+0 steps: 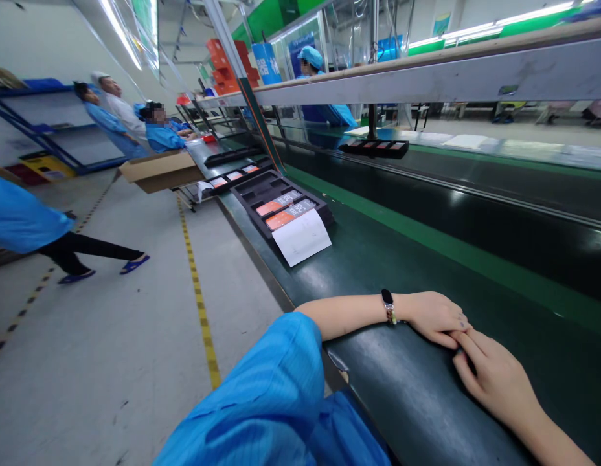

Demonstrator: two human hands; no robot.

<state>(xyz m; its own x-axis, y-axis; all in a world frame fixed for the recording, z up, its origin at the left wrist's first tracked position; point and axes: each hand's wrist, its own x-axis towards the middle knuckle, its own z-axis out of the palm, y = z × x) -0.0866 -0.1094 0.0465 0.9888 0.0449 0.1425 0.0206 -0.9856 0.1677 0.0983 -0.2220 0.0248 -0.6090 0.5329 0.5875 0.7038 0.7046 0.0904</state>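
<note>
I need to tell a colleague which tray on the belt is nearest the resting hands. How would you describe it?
Follow the dark green conveyor belt away from the left hand and right hand, which rest on it empty. The first black tray you meet is the one. Unlike the trays beyond, a white sheet lies against its near edge.

Left hand point(434, 317) lies palm-down, empty, on dark green conveyor belt point(407, 272) near its front edge; black band on the wrist; fingers loosely curled; right hand point(495, 375) flat beside it, empty, fingertips touching the left's; nearest item a black tray point(281, 200) up-belt, well apart, holding orange-and-grey cards; a white sheet point(301, 236) at its near end.
</note>
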